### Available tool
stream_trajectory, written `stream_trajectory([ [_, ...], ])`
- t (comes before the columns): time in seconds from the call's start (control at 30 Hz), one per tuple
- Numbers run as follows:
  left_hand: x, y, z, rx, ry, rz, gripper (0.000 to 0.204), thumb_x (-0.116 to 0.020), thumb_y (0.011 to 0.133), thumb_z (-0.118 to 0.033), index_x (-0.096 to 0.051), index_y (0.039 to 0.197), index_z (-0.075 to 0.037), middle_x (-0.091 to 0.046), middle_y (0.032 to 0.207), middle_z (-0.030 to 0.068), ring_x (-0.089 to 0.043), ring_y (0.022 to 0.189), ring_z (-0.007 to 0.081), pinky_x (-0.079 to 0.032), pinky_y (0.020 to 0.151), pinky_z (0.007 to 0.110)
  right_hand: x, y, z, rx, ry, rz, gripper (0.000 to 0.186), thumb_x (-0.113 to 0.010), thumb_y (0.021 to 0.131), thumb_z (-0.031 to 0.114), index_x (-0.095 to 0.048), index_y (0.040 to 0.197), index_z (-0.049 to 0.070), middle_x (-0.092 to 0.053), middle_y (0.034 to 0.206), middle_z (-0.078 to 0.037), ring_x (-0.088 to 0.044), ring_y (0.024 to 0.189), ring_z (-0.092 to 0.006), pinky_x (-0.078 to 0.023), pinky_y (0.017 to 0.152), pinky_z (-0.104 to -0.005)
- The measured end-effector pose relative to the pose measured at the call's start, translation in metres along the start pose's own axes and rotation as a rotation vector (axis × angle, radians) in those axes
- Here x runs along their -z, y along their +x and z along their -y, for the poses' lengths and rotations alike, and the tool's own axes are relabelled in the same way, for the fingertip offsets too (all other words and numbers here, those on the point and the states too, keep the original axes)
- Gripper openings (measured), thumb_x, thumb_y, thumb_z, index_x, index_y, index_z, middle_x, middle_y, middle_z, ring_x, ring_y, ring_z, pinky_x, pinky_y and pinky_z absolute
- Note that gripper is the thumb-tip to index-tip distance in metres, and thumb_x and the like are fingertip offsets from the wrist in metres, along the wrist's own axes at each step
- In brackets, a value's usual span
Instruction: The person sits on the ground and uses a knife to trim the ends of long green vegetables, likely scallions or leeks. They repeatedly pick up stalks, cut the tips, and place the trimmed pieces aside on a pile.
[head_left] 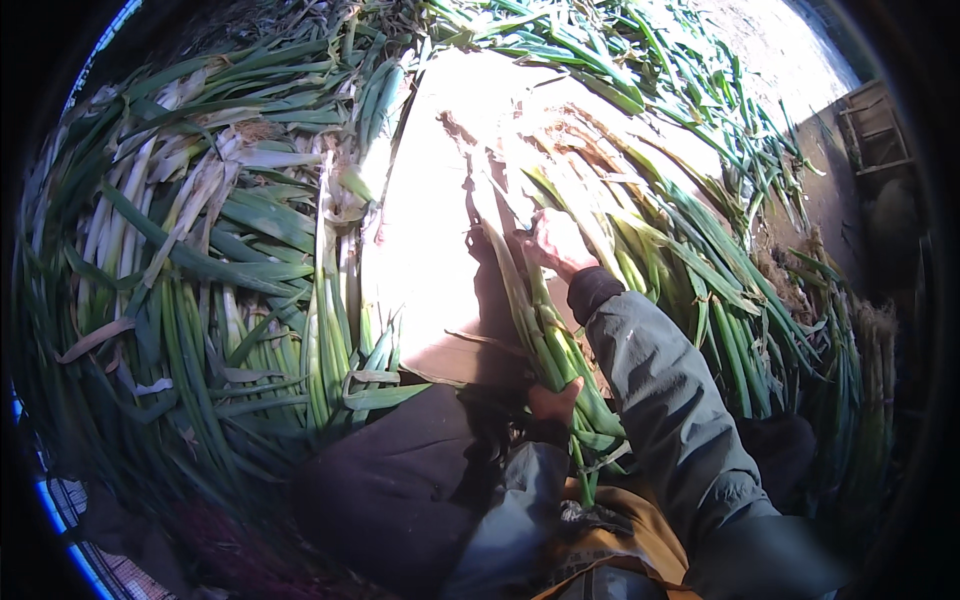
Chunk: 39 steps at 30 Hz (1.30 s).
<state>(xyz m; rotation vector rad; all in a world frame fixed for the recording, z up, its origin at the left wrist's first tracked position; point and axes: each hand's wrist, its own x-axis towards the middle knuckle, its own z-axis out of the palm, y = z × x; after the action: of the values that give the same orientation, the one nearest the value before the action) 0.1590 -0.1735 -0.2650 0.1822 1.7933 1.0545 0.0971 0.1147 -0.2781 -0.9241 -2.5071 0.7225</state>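
The left hand's [555, 400] fingers wrap the leafy part of a few long onion stalks [545, 345], pressed together with the thumb lying across the near side. The right hand's [560, 243] fingers curl in against the same stalks farther up, where green turns pale; shadow hides the tips, so I cannot tell whether they pinch a loose leaf, a stalk or something small and dark.

Between the two sets of fingers the stalks run fairly straight, which looks worth keeping: a firm but not crushing left grip should steady the leaves while the right fingers work on the outer skin only. Pulling along the stalk rather than across it would likely spare the pale shank from snapping.

Beyond the right fingers, the root ends [452, 124] rest over a pale board [425, 240], whose bare surface opens to the left of them. Just right of those fingers lies a row of other onions [655, 250], roots pointing away; keeping the held stalks clear of it would help avoid tangled leaves. Well to the left of both hands spreads a large heap [210, 240]. Nearer the body than the left fingers, leaf tips hang over an orange cloth [640, 525].
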Motion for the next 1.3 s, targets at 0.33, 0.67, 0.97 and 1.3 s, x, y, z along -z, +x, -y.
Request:
stream_trajectory([
  [0.33,0.001,0.003,-0.001,-0.039,-0.016,0.010,0.053,-0.087,0.066,-0.036,-0.072,0.096,0.006,-0.074,0.091,0.0229,-0.074,0.085,0.0341,-0.057,0.078,0.043,0.027,-0.019,0.034,-0.086,-0.019,0.002,0.043,-0.072,0.083,0.041,-0.067,0.083,-0.002,-0.067,0.078,-0.023,-0.067,0.073,-0.0365,-0.054,0.067,-0.0438],
  [0.67,-0.005,-0.004,-0.014,-0.034,-0.117,0.020,0.043,-0.086,0.070,-0.029,-0.072,0.095,0.004,-0.075,0.091,0.0179,-0.074,0.083,0.0271,-0.057,0.077,0.041,0.019,0.004,0.009,-0.038,-0.116,-0.036,0.038,-0.073,0.083,0.038,-0.063,0.081,0.001,-0.064,0.071,-0.018,-0.065,0.067,-0.0354,-0.053,0.063,-0.0424],
  [0.97,-0.006,0.001,0.000,-0.063,-0.251,0.076,0.033,-0.084,0.073,-0.015,-0.072,0.097,0.004,-0.074,0.092,0.0102,-0.070,0.080,0.0176,-0.056,0.074,0.035,-0.013,-0.020,-0.029,0.900,-2.144,-0.276,0.034,-0.066,0.088,0.037,-0.059,0.080,0.004,-0.061,0.069,-0.013,-0.065,0.069,-0.0293,-0.053,0.063,-0.0394],
  [1.3,-0.007,0.000,-0.002,-0.012,-0.138,-0.004,0.037,-0.086,0.070,-0.019,-0.073,0.096,0.004,-0.074,0.091,0.0125,-0.071,0.081,0.0195,-0.055,0.074,0.036,-0.007,0.001,-0.022,0.655,-2.763,-0.234,0.023,-0.054,0.092,0.028,-0.053,0.080,0.008,-0.051,0.069,-0.007,-0.056,0.066,-0.0229,-0.046,0.059,-0.0336],
])
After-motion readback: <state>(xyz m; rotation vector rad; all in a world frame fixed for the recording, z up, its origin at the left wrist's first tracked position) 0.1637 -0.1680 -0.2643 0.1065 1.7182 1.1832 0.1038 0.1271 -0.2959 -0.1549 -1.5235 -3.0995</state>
